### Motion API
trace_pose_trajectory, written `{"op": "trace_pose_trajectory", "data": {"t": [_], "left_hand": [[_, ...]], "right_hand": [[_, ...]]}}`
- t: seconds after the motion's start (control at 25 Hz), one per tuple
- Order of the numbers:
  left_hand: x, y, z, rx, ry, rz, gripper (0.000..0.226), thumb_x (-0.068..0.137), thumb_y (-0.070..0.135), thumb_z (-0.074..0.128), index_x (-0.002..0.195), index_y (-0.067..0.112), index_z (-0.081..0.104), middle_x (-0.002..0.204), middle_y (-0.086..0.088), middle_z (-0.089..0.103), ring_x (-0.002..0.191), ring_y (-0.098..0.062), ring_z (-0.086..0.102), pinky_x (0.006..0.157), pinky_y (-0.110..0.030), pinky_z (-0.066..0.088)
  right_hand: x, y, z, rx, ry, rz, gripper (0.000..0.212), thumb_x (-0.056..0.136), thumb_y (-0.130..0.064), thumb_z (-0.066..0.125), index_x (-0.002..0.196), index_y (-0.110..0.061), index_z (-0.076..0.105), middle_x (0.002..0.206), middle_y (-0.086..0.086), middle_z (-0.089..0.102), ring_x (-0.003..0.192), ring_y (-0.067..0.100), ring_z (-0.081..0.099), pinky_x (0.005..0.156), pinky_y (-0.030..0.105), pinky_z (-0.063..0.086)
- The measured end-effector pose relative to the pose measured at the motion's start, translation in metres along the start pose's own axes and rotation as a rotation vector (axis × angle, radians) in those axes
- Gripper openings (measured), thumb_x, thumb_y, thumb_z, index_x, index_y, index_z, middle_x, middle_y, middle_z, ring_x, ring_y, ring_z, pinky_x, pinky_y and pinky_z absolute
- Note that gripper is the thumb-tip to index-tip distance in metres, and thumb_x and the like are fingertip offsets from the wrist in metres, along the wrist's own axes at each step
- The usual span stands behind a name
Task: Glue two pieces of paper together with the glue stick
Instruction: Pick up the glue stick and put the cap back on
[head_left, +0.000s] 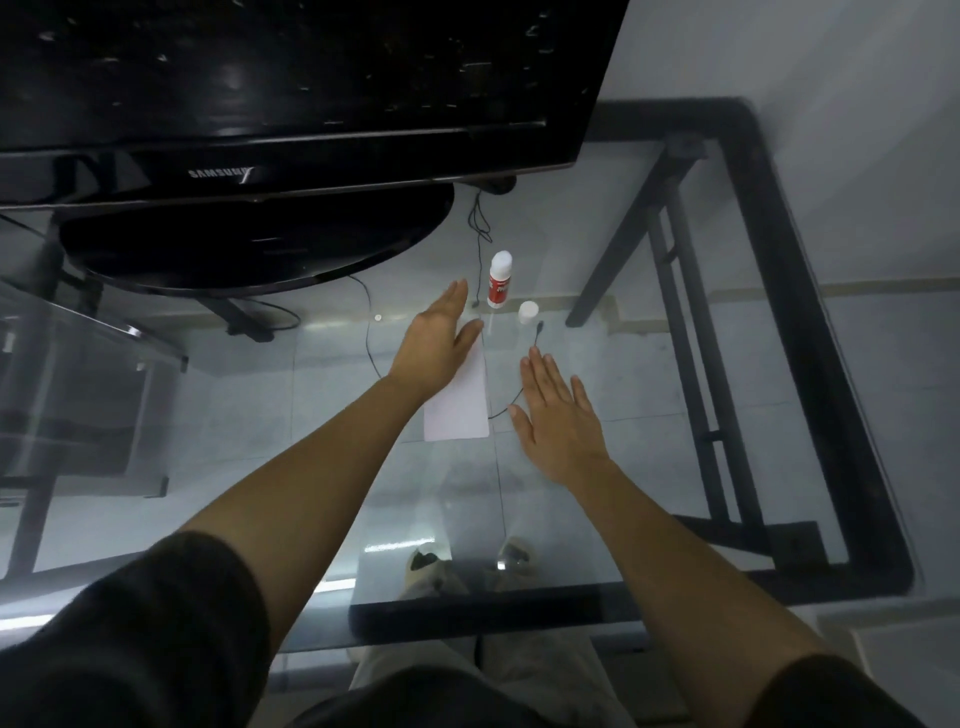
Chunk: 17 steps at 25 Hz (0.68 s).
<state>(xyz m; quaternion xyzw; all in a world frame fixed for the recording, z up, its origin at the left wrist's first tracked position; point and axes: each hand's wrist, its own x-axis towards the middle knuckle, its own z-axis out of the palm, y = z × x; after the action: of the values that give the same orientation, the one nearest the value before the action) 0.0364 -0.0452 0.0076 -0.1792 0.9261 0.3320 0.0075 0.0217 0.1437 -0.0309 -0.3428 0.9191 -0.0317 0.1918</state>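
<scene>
White paper (462, 408) lies flat on the glass table (623, 395); I cannot tell whether it is one sheet or two stacked. My left hand (439, 343) rests flat on its upper left part, fingers extended. To the right of the paper, my right hand (558, 415) is spread flat over the glass and holds nothing. A white glue stick (500, 280) with a red label stands upright just beyond my left fingertips. Its white cap (528, 313) sits apart to the right.
A black monitor (291, 93) on a round stand (260, 244) fills the far left. Thin black cables (524, 374) run across the glass between my hands and behind the glue stick. The black table frame (810, 332) runs along the right edge.
</scene>
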Motion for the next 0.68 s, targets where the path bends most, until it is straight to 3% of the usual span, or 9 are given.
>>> {"op": "trace_pose_trajectory", "data": {"t": [0.2, 0.48, 0.6, 0.68], "left_hand": [[0.04, 0.001, 0.011, -0.154, 0.011, -0.036, 0.056, 0.087, 0.03, 0.062, 0.134, 0.009, 0.039, 0.137, -0.015, 0.051, 0.123, -0.031, 0.048, 0.098, -0.033, 0.037], [0.045, 0.006, 0.015, -0.227, 0.036, 0.018, 0.032, 0.089, 0.025, 0.061, 0.112, 0.007, 0.046, 0.121, -0.014, 0.06, 0.105, -0.024, 0.056, 0.084, -0.026, 0.038], [0.026, 0.02, -0.004, -0.369, 0.047, -0.004, 0.031, 0.093, 0.027, 0.054, 0.118, 0.01, 0.046, 0.115, -0.01, 0.06, 0.098, -0.018, 0.057, 0.082, -0.028, 0.046], [0.004, 0.036, -0.026, -0.532, 0.087, -0.02, 0.034, 0.096, 0.028, 0.046, 0.126, 0.013, 0.043, 0.11, -0.006, 0.057, 0.096, -0.021, 0.06, 0.086, -0.035, 0.051]], "right_hand": [[0.003, 0.005, 0.012, 0.036, 0.054, -0.013, 0.06, 0.096, -0.043, 0.013, 0.145, -0.016, -0.009, 0.157, 0.0, -0.009, 0.142, 0.014, -0.01, 0.111, 0.036, -0.009], [0.002, 0.009, 0.013, 0.065, 0.032, -0.039, 0.061, 0.094, -0.048, 0.009, 0.144, -0.019, -0.012, 0.156, -0.003, -0.012, 0.14, 0.011, -0.015, 0.11, 0.034, -0.012], [0.004, 0.009, -0.014, 0.266, 0.007, -0.013, 0.06, 0.095, -0.049, 0.017, 0.146, -0.019, 0.012, 0.156, -0.001, 0.011, 0.143, 0.014, 0.007, 0.113, 0.034, 0.0], [0.005, 0.004, -0.051, 0.461, 0.172, 0.042, 0.052, 0.096, -0.045, 0.029, 0.14, -0.017, 0.035, 0.146, 0.005, 0.04, 0.134, 0.021, 0.034, 0.111, 0.035, 0.019]]}}
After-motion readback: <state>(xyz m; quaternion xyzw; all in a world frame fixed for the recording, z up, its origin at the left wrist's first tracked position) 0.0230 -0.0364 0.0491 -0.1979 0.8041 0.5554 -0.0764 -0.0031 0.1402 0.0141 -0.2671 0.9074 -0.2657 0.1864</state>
